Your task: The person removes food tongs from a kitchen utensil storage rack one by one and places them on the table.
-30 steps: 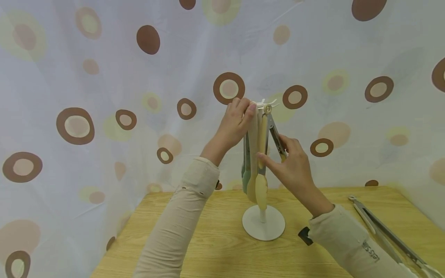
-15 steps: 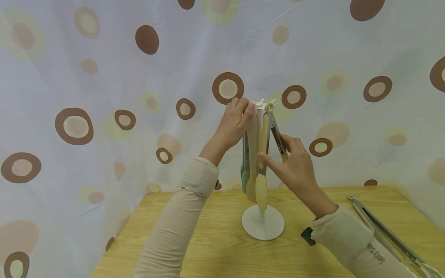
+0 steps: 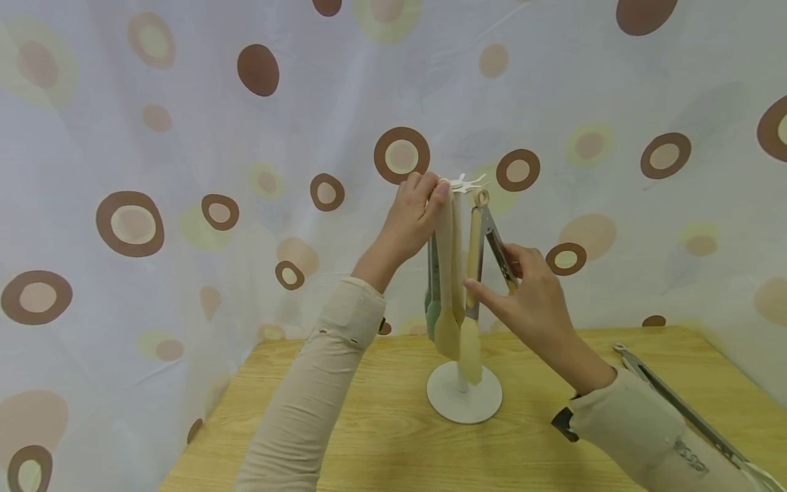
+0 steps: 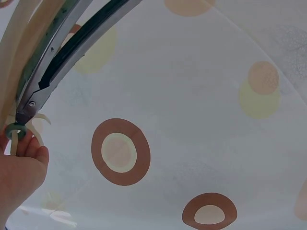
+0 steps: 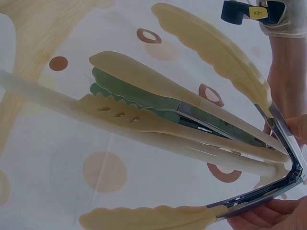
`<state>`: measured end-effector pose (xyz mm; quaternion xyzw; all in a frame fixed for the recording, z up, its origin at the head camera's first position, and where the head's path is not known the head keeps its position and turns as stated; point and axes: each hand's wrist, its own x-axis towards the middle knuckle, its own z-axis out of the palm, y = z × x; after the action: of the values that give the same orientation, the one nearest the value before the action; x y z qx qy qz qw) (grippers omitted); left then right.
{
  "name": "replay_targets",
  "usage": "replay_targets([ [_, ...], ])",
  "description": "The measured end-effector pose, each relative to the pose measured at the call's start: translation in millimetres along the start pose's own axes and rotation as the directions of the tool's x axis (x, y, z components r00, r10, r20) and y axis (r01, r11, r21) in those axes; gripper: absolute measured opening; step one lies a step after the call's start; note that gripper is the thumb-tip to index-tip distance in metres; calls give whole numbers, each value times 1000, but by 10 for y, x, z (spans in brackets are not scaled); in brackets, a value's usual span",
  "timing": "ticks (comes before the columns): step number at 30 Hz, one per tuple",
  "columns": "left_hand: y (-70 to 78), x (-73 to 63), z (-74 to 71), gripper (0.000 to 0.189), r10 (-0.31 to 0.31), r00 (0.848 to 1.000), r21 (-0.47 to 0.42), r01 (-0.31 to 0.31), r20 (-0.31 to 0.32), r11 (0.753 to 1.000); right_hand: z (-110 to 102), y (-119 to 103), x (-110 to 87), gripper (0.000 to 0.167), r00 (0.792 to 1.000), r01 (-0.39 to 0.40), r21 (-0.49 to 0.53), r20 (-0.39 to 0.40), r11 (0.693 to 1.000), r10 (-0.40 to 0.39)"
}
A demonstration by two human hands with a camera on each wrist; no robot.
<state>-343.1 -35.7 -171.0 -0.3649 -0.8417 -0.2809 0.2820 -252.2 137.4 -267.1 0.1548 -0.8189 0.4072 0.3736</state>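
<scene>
The yellow tongs [image 3: 471, 348] were held just beside the white hooks [image 3: 472, 183] of the rack [image 3: 438, 403], their two arms spread; whether the end ring was clear of its hook could not be told. They were gripped by the right hand [image 3: 536, 290], thumb on one arm and fingers on the other, while the rack was gripped near its top by the left hand [image 3: 410, 215]. For the step to be done well, it was judged, the rack should be held steady and the spread arms guided clear of the green tongs [image 5: 139, 96] and slotted turner [image 5: 158, 127] hanging there (their wavy edges could easily be caught). Farther out, other tongs [image 3: 682, 406] were seen lying on the bench [image 3: 381, 437], partly hidden by the right sleeve [image 3: 639, 427]. Lettering [image 3: 691, 456] on that sleeve was too blurred to be read; a small yellow label [image 5: 258, 13] could not be read surely either.
</scene>
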Motion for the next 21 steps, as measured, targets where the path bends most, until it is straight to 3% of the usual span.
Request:
replay_targets([
  [12, -2, 7, 6, 25, -3, 1000, -6, 3, -2, 1000, -97, 99, -75, 65, 999, 35, -45, 6, 998, -35],
  [21, -1, 3, 4, 25, -7, 1000, -9, 7, 2, 1000, -187, 144, -126, 70, 999, 4, -74, 39, 997, -1],
])
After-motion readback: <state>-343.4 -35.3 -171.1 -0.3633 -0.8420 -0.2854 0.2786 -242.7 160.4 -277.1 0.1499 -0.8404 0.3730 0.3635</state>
